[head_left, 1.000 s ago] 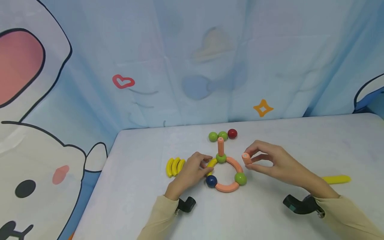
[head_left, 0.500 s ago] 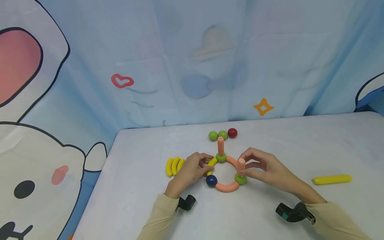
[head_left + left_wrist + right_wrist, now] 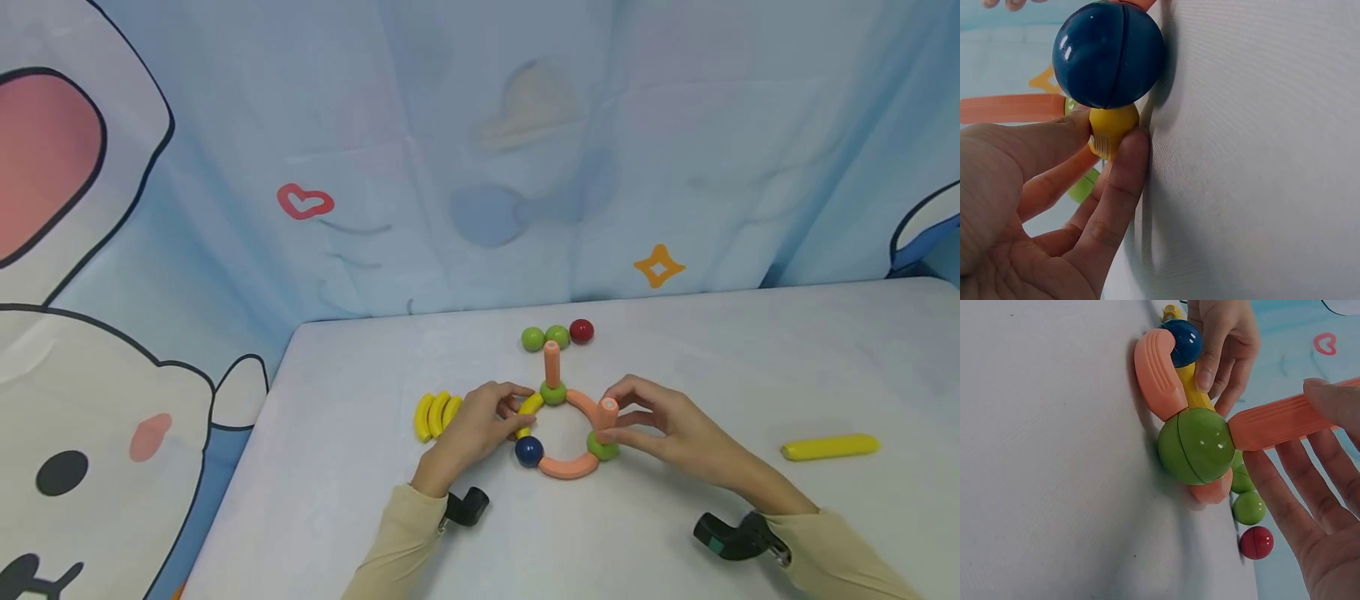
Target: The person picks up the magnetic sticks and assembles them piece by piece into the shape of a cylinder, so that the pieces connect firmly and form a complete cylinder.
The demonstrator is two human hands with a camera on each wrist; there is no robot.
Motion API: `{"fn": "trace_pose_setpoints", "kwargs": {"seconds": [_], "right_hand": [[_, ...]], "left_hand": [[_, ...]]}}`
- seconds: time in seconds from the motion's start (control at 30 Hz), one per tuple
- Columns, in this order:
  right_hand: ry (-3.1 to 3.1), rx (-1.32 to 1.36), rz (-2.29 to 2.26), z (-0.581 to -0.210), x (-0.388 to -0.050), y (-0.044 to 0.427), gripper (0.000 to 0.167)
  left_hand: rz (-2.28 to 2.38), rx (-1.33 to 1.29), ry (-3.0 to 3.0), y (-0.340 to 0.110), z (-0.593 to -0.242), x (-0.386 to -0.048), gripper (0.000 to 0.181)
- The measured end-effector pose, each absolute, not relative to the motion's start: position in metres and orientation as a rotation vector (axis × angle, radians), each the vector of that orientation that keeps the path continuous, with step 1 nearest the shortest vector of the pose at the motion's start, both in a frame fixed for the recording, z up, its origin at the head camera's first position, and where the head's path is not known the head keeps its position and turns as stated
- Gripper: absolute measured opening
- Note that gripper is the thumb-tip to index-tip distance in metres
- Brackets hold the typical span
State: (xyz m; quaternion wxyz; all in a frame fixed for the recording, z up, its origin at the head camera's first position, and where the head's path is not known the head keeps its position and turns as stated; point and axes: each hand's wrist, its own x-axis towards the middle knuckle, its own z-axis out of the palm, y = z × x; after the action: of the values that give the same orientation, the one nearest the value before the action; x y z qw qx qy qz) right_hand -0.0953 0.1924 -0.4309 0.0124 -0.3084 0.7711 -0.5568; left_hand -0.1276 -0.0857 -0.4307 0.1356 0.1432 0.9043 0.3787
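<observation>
A ring of curved rods and balls lies on the table: a curved yellow rod [image 3: 530, 406], a blue ball [image 3: 528, 452], two curved orange rods [image 3: 567, 467] and two green balls [image 3: 1196, 447]. My left hand [image 3: 483, 422] pinches the yellow rod between thumb and fingers, beside the blue ball [image 3: 1109, 55]. A straight orange rod [image 3: 552, 364] stands upright on the far green ball [image 3: 553, 392]. With thumb and fingertips my right hand [image 3: 667, 425] holds another straight orange rod [image 3: 1279, 422], its lower end touching the near green ball [image 3: 602, 447].
Several curved yellow rods [image 3: 437, 416] lie left of the left hand, partly hidden by it. Behind the ring sit two loose green balls [image 3: 533, 339] and a red ball [image 3: 582, 331]. A straight yellow rod [image 3: 829, 447] lies at the right. A printed curtain [image 3: 450, 167] hangs behind the table.
My right hand has brought the straight orange rod left and down onto the near green ball, then tilted it slightly right. The left hand has stayed on the curved yellow rod.
</observation>
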Motion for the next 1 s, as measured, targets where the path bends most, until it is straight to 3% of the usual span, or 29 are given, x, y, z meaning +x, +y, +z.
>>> {"fn": "trace_pose_setpoints", "kwargs": {"seconds": [0.27, 0.47, 0.63, 1.0], "right_hand": [[2.441, -0.953, -1.688, -0.428, -0.096, 0.195, 0.036], [2.573, -1.024, -1.562, -0.419, -0.101, 0.211, 0.057], [2.772, -1.02, -1.406, -0.41, -0.103, 0.253, 0.067], [2.998, -0.534, -0.848, -0.442, -0.074, 0.372, 0.051]], "left_hand": [[1.107, 0.438, 2.626, -0.085, -0.429, -0.131, 0.036], [1.111, 0.429, 2.621, -0.084, -0.427, -0.132, 0.036], [1.107, 0.422, 2.628, -0.085, -0.428, -0.133, 0.036], [1.109, 0.421, 2.607, -0.084, -0.434, -0.133, 0.035]]}}
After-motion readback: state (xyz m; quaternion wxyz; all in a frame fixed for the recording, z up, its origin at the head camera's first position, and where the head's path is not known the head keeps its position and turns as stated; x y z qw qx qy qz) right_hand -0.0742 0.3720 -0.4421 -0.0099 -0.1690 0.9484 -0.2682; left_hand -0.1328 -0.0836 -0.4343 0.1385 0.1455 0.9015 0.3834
